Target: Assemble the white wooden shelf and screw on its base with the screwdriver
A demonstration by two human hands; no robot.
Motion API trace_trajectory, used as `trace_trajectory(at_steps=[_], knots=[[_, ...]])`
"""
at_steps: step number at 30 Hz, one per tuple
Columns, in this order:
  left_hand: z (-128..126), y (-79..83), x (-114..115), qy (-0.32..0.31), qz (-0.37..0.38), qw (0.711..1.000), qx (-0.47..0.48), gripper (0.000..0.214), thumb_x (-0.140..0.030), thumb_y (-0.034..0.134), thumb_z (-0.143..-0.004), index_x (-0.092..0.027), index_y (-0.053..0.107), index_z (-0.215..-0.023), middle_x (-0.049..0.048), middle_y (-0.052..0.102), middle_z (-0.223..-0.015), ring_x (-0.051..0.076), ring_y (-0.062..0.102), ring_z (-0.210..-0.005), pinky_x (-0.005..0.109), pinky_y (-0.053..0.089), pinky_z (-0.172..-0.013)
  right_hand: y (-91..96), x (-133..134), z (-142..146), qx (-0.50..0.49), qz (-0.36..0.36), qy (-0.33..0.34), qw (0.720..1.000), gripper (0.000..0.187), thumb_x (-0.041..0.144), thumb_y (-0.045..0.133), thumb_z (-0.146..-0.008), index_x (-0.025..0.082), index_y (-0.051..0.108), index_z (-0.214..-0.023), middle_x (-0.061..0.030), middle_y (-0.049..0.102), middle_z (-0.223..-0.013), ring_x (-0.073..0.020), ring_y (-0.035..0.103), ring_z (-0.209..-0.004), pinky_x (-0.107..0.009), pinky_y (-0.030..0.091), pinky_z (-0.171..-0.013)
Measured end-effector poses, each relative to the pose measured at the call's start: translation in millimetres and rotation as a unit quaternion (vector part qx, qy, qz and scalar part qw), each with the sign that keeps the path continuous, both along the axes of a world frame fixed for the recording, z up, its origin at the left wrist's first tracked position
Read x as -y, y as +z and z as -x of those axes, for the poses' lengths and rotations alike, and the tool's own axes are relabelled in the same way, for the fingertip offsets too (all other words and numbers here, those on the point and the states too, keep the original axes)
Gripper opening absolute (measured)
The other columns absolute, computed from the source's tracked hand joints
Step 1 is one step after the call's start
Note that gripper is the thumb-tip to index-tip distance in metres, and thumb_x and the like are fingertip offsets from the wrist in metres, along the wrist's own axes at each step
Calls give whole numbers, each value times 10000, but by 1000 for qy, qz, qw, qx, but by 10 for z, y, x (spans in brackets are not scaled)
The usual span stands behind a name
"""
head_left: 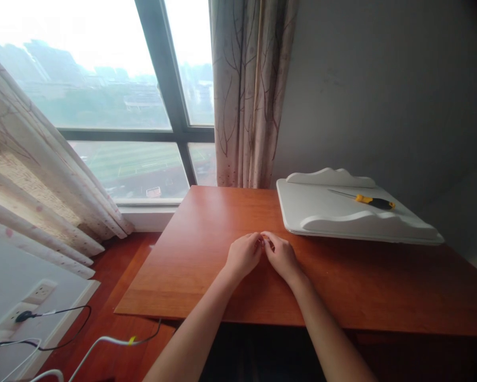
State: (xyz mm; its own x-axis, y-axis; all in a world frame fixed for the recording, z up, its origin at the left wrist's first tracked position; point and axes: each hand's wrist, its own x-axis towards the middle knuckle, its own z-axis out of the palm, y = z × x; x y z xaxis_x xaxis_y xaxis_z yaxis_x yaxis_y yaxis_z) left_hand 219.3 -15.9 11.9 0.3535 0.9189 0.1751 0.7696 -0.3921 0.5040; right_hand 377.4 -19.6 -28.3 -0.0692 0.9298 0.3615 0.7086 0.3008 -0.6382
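Over the middle of the brown wooden table [206,254], my left hand [244,253] and my right hand [280,255] meet at the fingertips. Both have their fingers curled into a pinch. Between them shows a tiny, pale glint, too small to name. To the right of my hands lies a white board [341,204] with two wavy-edged white strips along it. On that board rests a screwdriver [375,202] with a yellow and black handle, its thin shaft pointing left.
A window [135,175] with patterned curtains [250,95] stands beyond the table. A grey wall [373,95] rises behind the board. At lower left, a black plug [23,317] sits in a wall socket, and a white cable [98,342] runs near the table's front edge.
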Motion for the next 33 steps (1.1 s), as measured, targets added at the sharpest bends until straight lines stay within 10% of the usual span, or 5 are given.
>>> trace_trajectory(at_steps=[33], knots=[[5,-14,12,-15,-9,1000,3,176,-156,521,-935,-202,680,-993,44,729,-933,184,658,-813,257,430,-696,12,24,-1,24,-10,-3,1000,330,230,461,-974,217,713,-1187,-85,772,-1126,-229,746,-956,-323,568,-859]])
